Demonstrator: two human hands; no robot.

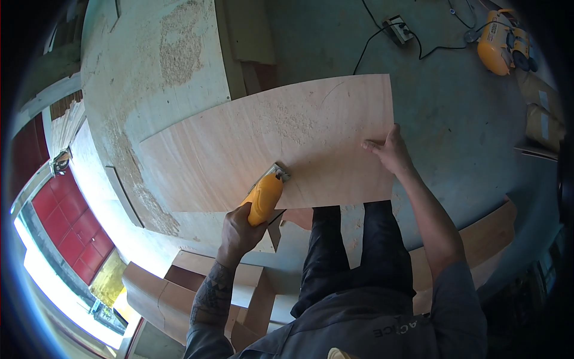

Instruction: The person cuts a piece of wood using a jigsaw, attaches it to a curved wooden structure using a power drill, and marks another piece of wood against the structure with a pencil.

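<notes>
A large, pale pinkish plywood panel with a curved upper edge [209,167] lies across the middle of the frame, its left part over a light-coloured, board-topped work table [134,51] and its right part reaching out beyond it, above the grey-green floor [460,173]. The left hand [240,232], just below the centre-left of the frame, is wrapped around the body of a yellow handheld power tool with a metal foot at its head [265,197]. The tool's head rests over the lower middle of the panel, its body crossing the lower edge.

At the right of the frame, the right hand [391,152] pinches the panel's straight right edge, thumb flat on the top face; the other fingers are mostly hidden. Loose tan sawdust [293,124] is scattered over the panel's upper middle, and more covers patches of the table.

In the upper right, a yellow wheeled machine [495,48] stands on the floor near a pale outlet box with black cables [397,30]. A long, curved brown wooden piece [487,236] lies at the lower right.
</notes>
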